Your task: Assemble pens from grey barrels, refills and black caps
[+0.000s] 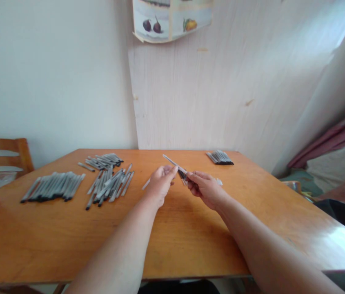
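Above the middle of the table, a slim pen (170,159) slants between my two hands. My left hand (161,181) is closed, thumb and fingers pinching the pen partway along its clear barrel. At the pen's lower right end, my right hand (204,187) is closed, its fingertips gripping it. Just behind the hands lies a dark-ended piece (182,175), partly hidden. A pale stick-like piece (146,184) shows left of my left hand, and a small whitish piece (219,181) pokes out beyond my right hand; what they are is unclear.
On the wooden table (187,245), a row of dark-ended pens (54,185) lies at the left. Beside it are a loose pile of pens (111,183) and another heap (105,161). A neat bundle (219,157) rests at the back right. A chair (3,155) stands left.
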A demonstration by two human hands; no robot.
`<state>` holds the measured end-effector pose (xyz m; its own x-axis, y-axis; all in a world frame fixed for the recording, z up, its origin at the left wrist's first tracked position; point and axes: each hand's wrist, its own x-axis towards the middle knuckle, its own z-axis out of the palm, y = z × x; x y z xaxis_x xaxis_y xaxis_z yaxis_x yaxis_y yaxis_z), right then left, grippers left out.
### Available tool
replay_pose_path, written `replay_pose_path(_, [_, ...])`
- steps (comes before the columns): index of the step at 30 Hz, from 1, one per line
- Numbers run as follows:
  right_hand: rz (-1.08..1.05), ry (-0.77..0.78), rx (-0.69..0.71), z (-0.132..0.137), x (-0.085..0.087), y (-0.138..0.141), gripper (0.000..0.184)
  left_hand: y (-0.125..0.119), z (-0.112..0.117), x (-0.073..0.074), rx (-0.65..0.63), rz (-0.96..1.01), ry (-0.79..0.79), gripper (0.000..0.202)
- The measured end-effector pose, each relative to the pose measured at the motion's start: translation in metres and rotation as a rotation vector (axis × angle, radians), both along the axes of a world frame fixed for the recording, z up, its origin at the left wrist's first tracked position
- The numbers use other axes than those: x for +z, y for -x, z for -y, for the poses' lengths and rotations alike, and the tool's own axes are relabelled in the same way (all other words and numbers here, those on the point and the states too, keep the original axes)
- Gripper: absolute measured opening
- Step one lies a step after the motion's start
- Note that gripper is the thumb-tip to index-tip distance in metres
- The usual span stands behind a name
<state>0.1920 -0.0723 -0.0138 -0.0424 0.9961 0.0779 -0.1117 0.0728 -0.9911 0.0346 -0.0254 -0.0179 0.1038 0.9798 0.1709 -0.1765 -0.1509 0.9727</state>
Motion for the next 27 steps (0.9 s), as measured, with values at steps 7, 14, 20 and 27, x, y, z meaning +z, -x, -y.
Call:
replay_pose_path(7, [-0.028,0.061,0.082,0.0039,-0.0004,0.0044,0.035,0.0000,-0.0025,-0.0011,-0.222,0.267,0.127,0.030])
replay_pose_path(14, [-0.024,0.045,0.083,0.0051,0.0022,0.0049,0.034,-0.0004,-0.0021,-0.0013,-0.249,0.278,0.138,0.028])
replay_pose_path(20, [-0.004,-0.010,0.037,0.0038,-0.0005,0.0046,0.031,-0.0015,-0.0002,0.0006,-0.247,0.297,0.154,0.025])
replay_pose_path(27, [0.148,-0.121,-0.048,0.0077,0.0053,0.0071,0.024,-0.0016,0.0003,0.0029,-0.229,0.306,0.172,0.027])
